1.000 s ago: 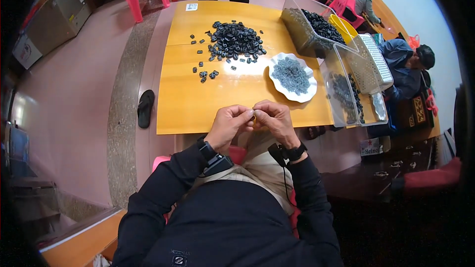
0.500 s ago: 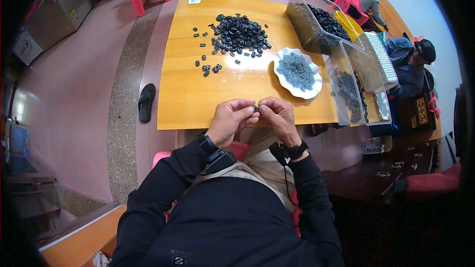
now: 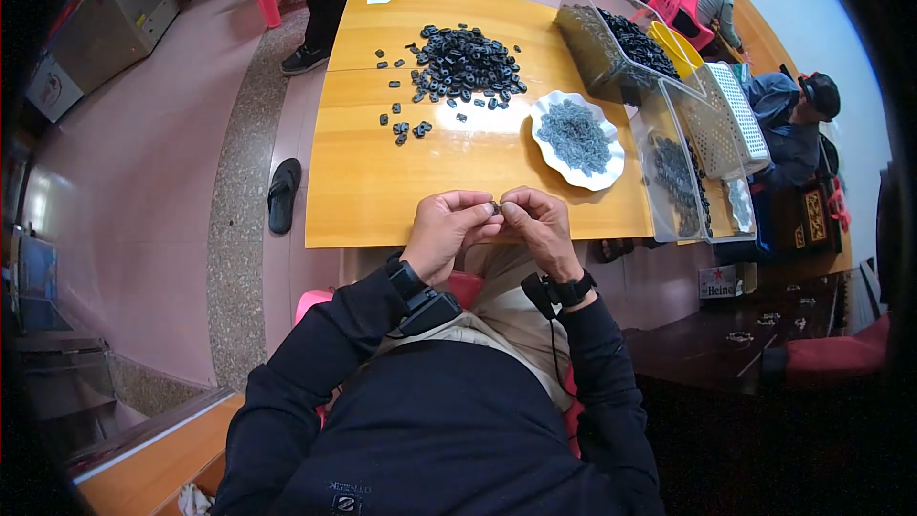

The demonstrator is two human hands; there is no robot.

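My left hand (image 3: 447, 229) and my right hand (image 3: 539, 225) meet fingertip to fingertip over the near edge of the yellow wooden table (image 3: 382, 182). Between them they pinch one small dark part (image 3: 495, 206), mostly hidden by the fingers. Farther out on the table lies a pile of black ring-shaped parts (image 3: 465, 62), with several loose ones (image 3: 406, 124) scattered to its left. A white scalloped plate (image 3: 611, 177) to the right holds a heap of small grey pieces (image 3: 573, 137).
Clear plastic bins (image 3: 669, 167) with dark parts stand along the table's right side, beside a yellow tray (image 3: 676, 46). A black sandal (image 3: 283, 193) lies on the floor at left. A person's legs (image 3: 330, 0) stand at the far end; other people sit at the right.
Both hands stay together at the table's edge, fingers working slightly on the small part. The view has shifted a little; nothing on the table has moved.
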